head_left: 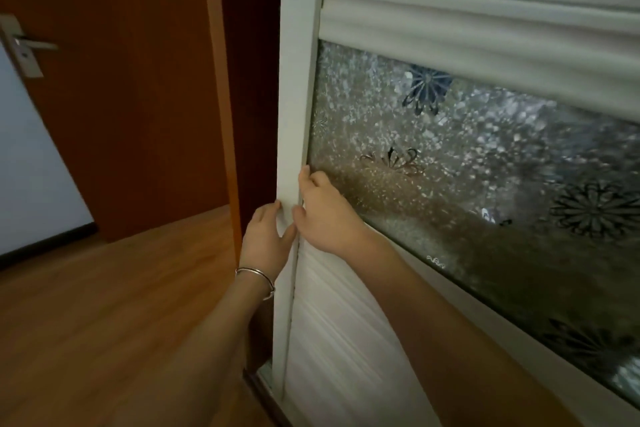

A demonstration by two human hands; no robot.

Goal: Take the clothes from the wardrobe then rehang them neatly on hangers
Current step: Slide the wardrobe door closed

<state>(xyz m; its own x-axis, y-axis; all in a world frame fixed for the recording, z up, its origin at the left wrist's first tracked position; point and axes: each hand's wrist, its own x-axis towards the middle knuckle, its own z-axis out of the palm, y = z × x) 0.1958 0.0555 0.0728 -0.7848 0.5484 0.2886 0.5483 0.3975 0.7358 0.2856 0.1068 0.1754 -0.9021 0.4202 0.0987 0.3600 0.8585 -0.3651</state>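
A white sliding wardrobe door (363, 340) with a frosted, flower-patterned glass panel (467, 156) fills the right side of the head view. Both hands are at its white left edge frame (294, 97). My left hand (268, 243), with a silver bangle on the wrist, grips that edge from the outer side, thumb on the front. My right hand (325, 215) lies on the door face beside the frame, fingers curled onto the inner lip of the frame. No clothes or hangers are in sight; the wardrobe's inside is hidden behind the door.
A brown wooden room door (131, 87) with a metal handle (24, 45) stands at the left, with a pale wall (31, 166) beyond it. Wood-look flooring (104, 322) spreads below. The dark wardrobe side panel (252, 80) stands just left of the sliding door.
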